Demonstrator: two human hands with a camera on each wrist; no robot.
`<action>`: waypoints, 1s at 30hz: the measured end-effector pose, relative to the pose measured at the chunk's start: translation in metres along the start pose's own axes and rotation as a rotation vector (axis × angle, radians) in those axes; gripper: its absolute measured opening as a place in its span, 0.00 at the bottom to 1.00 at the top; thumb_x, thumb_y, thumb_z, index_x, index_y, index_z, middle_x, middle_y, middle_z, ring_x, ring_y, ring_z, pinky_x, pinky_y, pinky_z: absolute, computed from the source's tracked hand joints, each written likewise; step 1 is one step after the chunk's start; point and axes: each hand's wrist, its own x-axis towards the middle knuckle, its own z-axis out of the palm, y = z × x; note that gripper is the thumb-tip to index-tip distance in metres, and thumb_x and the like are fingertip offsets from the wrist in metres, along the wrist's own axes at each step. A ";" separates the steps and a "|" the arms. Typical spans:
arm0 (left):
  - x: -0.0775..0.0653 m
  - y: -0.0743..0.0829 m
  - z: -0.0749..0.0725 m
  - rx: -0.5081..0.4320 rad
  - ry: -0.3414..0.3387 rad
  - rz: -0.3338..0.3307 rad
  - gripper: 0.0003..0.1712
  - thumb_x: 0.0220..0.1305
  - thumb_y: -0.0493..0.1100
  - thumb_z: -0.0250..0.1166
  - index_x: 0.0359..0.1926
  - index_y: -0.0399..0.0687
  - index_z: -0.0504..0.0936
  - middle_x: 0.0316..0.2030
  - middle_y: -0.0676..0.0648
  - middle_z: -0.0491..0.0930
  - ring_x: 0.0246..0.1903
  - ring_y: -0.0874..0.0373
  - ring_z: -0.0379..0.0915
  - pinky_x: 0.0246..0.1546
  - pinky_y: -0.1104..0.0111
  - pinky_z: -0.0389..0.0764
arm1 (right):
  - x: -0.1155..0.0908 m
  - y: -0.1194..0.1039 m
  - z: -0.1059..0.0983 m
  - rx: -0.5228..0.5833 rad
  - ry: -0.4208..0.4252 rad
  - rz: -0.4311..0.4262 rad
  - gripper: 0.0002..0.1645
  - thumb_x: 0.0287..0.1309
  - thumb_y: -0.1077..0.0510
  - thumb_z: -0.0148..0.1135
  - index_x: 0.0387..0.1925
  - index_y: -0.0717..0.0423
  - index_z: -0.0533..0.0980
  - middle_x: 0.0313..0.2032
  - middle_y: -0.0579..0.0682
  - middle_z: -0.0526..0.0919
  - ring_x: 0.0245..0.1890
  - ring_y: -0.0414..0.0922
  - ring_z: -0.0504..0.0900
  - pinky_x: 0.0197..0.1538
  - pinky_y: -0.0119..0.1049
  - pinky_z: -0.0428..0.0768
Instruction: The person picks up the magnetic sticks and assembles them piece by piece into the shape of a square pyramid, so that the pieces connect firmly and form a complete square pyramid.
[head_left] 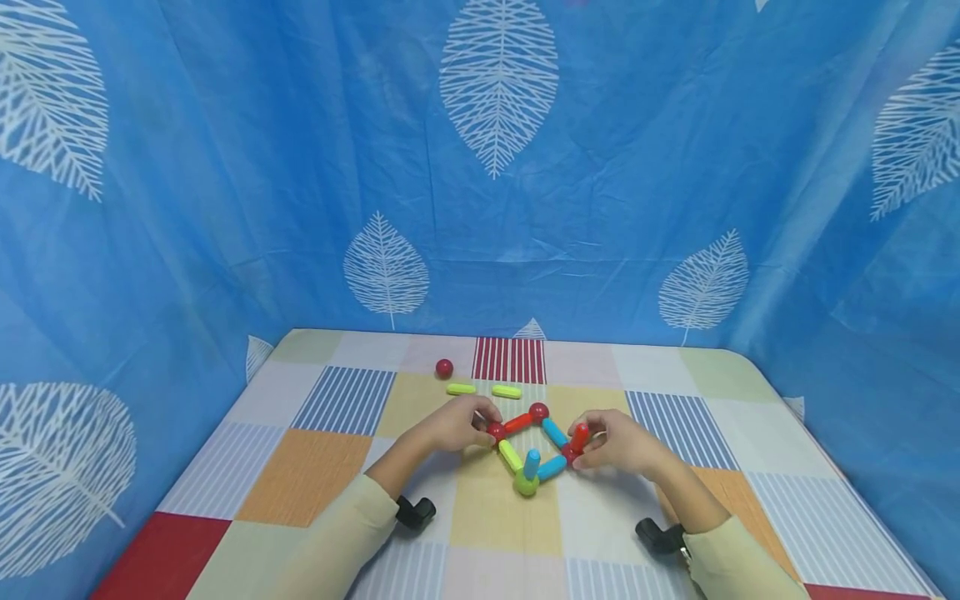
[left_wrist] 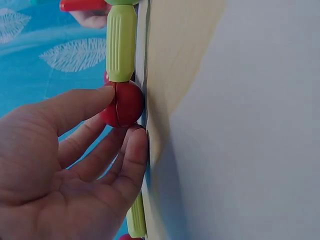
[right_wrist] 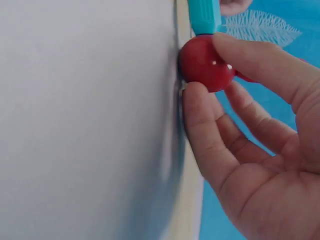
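Note:
A four-sided frame of toy rods and balls lies on the table between both hands. My left hand holds the red ball at its left corner between thumb and fingers. At the right corner, my right hand grips another red ball, from which a red rod sticks up. The far corner is a red ball, the near one a green ball with a blue rod standing on it. A red rod, a yellow-green rod and two blue rods form the sides.
Behind the frame lie two loose yellow-green rods and a loose red ball. A patchwork-patterned cloth covers the table. Blue curtains with white leaf prints hang at the back and sides.

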 end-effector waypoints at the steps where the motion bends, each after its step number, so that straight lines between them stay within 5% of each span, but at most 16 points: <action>1: -0.001 -0.001 0.000 -0.009 -0.001 0.001 0.13 0.60 0.33 0.73 0.45 0.47 0.85 0.43 0.50 0.84 0.41 0.59 0.79 0.47 0.64 0.83 | 0.001 0.001 0.000 -0.001 0.001 -0.007 0.22 0.49 0.64 0.79 0.46 0.61 0.80 0.43 0.55 0.86 0.41 0.48 0.86 0.45 0.40 0.86; 15: -0.010 -0.006 -0.003 -0.054 0.005 -0.018 0.13 0.58 0.35 0.75 0.44 0.49 0.87 0.41 0.52 0.84 0.41 0.58 0.79 0.46 0.64 0.84 | 0.007 0.005 0.003 0.063 0.022 0.014 0.18 0.53 0.62 0.77 0.47 0.59 0.84 0.43 0.54 0.89 0.46 0.49 0.86 0.46 0.38 0.83; 22: -0.008 -0.009 -0.009 -0.081 0.020 -0.009 0.12 0.65 0.42 0.71 0.49 0.47 0.86 0.42 0.51 0.84 0.41 0.59 0.80 0.45 0.64 0.84 | 0.007 0.002 0.003 0.081 0.010 0.030 0.21 0.53 0.60 0.77 0.49 0.60 0.84 0.44 0.54 0.89 0.46 0.48 0.85 0.47 0.38 0.83; 27: -0.001 -0.012 -0.017 -0.144 0.122 -0.012 0.14 0.69 0.41 0.67 0.53 0.41 0.85 0.44 0.47 0.83 0.39 0.56 0.80 0.41 0.65 0.86 | 0.008 0.003 0.003 0.090 0.010 0.054 0.23 0.52 0.61 0.78 0.51 0.61 0.83 0.44 0.54 0.89 0.44 0.47 0.84 0.48 0.39 0.85; 30: 0.004 -0.016 -0.021 -0.076 0.229 -0.017 0.15 0.69 0.40 0.68 0.53 0.42 0.85 0.47 0.47 0.83 0.43 0.55 0.79 0.45 0.64 0.86 | 0.009 0.003 0.002 0.096 0.005 0.065 0.25 0.51 0.62 0.79 0.52 0.62 0.83 0.45 0.55 0.89 0.44 0.47 0.85 0.50 0.40 0.86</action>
